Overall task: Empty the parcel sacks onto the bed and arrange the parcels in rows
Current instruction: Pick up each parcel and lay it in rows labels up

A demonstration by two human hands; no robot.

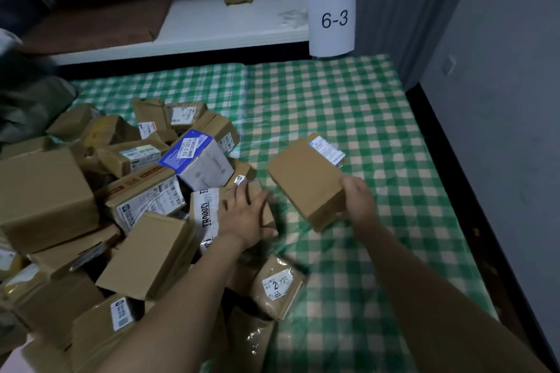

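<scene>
Most parcels (142, 254) lying heaped at nine o'clock, no rows; my right grip (359, 200) clamping box (306, 179), left grip (245, 215) state unclear.

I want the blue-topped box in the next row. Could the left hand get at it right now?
Probably yes. The blue-topped box sits on top of the pile with nothing over it, just beyond the left hand, which lies on a small parcel and would need to leave that first.
</scene>
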